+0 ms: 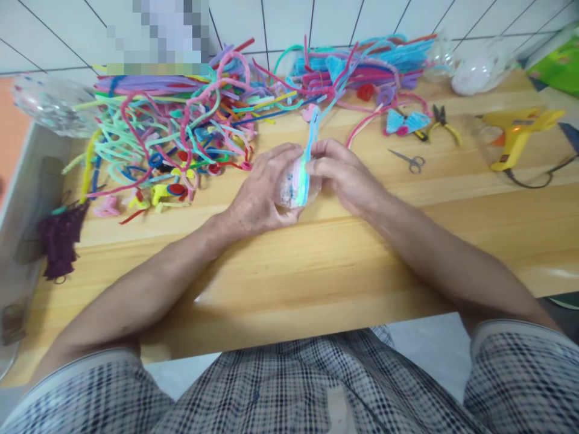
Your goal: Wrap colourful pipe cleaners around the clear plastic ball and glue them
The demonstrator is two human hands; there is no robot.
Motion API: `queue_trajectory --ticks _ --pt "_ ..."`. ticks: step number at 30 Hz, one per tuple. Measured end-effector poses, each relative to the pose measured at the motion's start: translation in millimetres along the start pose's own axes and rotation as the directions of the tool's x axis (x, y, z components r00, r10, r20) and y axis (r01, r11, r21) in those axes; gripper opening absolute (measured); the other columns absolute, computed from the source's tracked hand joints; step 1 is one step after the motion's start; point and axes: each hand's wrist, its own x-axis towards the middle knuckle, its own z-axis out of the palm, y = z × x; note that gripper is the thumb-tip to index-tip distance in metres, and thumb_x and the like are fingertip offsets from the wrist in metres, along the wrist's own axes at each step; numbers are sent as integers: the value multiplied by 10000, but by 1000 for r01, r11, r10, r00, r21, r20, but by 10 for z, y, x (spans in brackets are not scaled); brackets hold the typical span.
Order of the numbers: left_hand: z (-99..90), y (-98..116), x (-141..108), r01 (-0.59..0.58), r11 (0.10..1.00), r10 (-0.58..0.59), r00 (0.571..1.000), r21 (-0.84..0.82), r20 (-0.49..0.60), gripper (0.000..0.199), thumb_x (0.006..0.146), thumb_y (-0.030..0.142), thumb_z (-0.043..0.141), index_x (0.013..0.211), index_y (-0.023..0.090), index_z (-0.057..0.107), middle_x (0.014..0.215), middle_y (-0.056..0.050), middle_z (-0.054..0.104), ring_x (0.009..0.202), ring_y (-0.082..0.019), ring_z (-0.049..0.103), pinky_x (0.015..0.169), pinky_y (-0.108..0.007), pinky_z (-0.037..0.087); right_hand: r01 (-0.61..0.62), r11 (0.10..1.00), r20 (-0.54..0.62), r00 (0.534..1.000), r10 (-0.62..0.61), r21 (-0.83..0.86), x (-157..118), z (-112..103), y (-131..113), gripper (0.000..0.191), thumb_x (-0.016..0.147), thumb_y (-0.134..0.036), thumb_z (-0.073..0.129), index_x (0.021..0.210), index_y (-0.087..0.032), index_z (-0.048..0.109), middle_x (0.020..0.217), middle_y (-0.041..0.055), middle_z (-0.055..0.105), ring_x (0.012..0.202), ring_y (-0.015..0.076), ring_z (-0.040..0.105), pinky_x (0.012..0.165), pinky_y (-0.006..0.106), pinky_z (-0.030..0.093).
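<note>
Between my hands is a clear plastic ball [286,191] with coloured specks showing inside. Pipe cleaners [302,181] in pink, green and blue run side by side across it, and a blue loop stands up past its far side. My left hand [265,187] wraps round the ball's left side, thumb underneath. On the right, my right hand [337,172] pinches the blue pipe cleaner against the ball with its fingertips. Part of the ball is hidden behind the fingers.
A tangled heap of pipe cleaners [181,120] covers the back left. Small scissors [409,160], yellow-handled pliers [441,126] and a corded yellow glue gun [513,132] lie to the right. Clear balls [474,75] sit behind. A purple tassel [61,241] lies at the left edge.
</note>
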Motion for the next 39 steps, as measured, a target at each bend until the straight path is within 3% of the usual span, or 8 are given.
queue_trajectory --ticks 4,8,11,16,19,25,29,39 --pt "10 37 -26 39 999 -38 999 39 -13 1033 977 849 762 1768 337 338 1705 -149 633 1646 -464 603 1378 -729 519 19 999 44 999 -18 -39 27 -39 2 450 724 -497 996 975 -321 667 1058 7 782 1155 317 708 1066 495 588" --pt "0 24 -31 -22 997 23 1000 75 -19 963 1032 657 762 1794 314 284 1694 -154 640 1622 -435 635 1349 -689 562 31 998 55 998 -28 -57 48 -68 31 369 728 -421 926 990 -335 682 1093 1 803 1195 323 728 1109 503 594" --pt "-3 24 -26 -43 995 45 999 86 -18 985 1015 565 788 1802 304 258 1698 -167 636 1606 -425 649 1346 -672 563 33 996 47 998 -30 -77 47 -63 38 396 720 -490 944 965 -343 669 1088 0 822 1201 342 743 1090 527 628" --pt "31 42 -58 -2 997 6 999 73 -47 965 979 620 828 1764 316 356 1665 -176 669 1583 -438 664 1336 -706 560 33 996 66 997 -27 -79 46 -63 40 399 728 -521 936 949 -344 655 1081 7 807 1207 338 741 1036 509 633" --pt "54 18 -100 44 997 -41 998 71 -43 970 961 640 863 1752 340 390 1690 -169 656 1618 -435 635 1371 -715 527 33 997 82 996 -27 -74 52 -77 47 366 751 -484 898 969 -333 646 1081 9 791 1191 318 736 1024 484 621" --pt "52 32 -72 -46 996 50 997 74 -58 996 969 468 844 1790 349 292 1673 -166 672 1599 -414 661 1387 -687 517 22 1000 111 994 -23 14 33 -62 2 360 696 -340 823 1010 -304 651 1102 1 796 1222 285 728 1097 452 600" --pt "55 97 -30 -125 982 144 981 144 -128 943 985 404 782 1797 324 310 1606 -162 723 1525 -382 713 1313 -693 593 3 999 99 995 -8 53 18 -44 -40 329 695 -324 816 990 -297 674 1036 -14 788 1143 272 729 1076 451 594" --pt "57 86 -75 -147 981 163 978 126 -128 978 1005 473 818 1825 321 307 1633 -176 702 1571 -419 670 1312 -709 583 -101 988 92 992 90 121 26 -59 -52 297 650 -285 837 912 -294 696 872 -43 709 876 208 630 821 351 517"
